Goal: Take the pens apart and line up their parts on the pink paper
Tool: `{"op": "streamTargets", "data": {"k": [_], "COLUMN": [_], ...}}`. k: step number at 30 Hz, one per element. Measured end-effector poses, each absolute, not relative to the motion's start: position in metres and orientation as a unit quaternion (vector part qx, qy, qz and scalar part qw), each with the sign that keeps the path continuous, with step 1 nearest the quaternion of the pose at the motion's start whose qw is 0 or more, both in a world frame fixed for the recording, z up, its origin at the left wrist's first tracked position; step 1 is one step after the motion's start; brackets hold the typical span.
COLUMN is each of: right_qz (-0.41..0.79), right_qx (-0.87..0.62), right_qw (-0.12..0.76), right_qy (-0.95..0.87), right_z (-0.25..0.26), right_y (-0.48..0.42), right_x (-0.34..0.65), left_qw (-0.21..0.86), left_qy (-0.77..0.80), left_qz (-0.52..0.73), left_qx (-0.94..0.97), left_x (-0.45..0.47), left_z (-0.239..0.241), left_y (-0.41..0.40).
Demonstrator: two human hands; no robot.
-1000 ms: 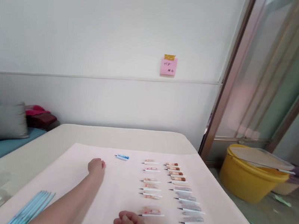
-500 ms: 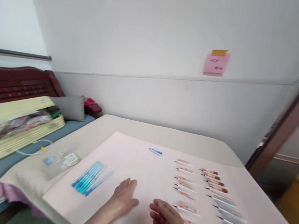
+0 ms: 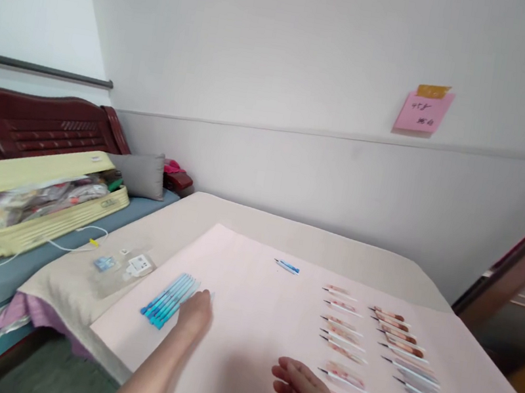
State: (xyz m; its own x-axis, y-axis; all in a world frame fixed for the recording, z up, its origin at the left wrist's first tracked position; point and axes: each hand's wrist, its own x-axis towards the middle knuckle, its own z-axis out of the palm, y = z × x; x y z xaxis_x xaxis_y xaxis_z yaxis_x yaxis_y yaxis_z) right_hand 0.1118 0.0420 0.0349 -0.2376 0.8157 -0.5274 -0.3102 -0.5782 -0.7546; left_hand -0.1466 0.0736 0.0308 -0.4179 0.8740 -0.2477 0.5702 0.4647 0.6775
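My left hand (image 3: 195,313) is closed over the single blue pen at the right of the pen group. The pale end of that pen (image 3: 212,295) pokes out past my fingers; the rest is hidden. Beside the hand, several capped blue pens (image 3: 169,298) lie in a slanted row. My right hand (image 3: 304,389) hovers at the lower middle, palm inward, fingers loosely bent, holding nothing. To its right lie white pens with dark tips and pink-patterned parts (image 3: 347,377). Farther right is another column with brown and grey parts (image 3: 401,341).
A white pen with a blue part (image 3: 287,266) lies near the back of the pink sheet (image 3: 240,273). Left of the sheet is a clear bag with small labels (image 3: 139,265). A yellow box of packets (image 3: 42,201) sits on the bed. A pink note (image 3: 424,111) hangs on the wall.
My left hand has moved left onto the single blue pen and its fingers have closed. My right hand stays much as before. The view has turned slightly left.
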Motion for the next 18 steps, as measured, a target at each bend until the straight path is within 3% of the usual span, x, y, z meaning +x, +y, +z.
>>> {"op": "streamTargets", "data": {"k": [5,11,16,18], "right_qz": [0.730,0.770,0.772,0.713], "right_qx": [-0.499,-0.433,-0.414,-0.454], "right_qw": [0.370,0.377,0.372,0.364], "right_qy": [-0.285,-0.277,-0.307,-0.390], "right_z": [0.032,0.041,0.048,0.046], "right_y": [0.035,0.022,0.020,0.021], "right_x": [0.096,0.081,0.083,0.084], "left_qw": [0.518,0.675,0.699,0.681], "left_qy": [0.632,0.439,0.391,0.410], "left_qz": [0.396,0.501,0.561,0.572], "left_qx": [0.419,0.316,0.208,0.203], "left_x": [-0.098,-0.040,-0.035,-0.036], "left_z": [0.033,0.032,0.044,0.046], "left_y": [0.071,0.050,0.047,0.047]}}
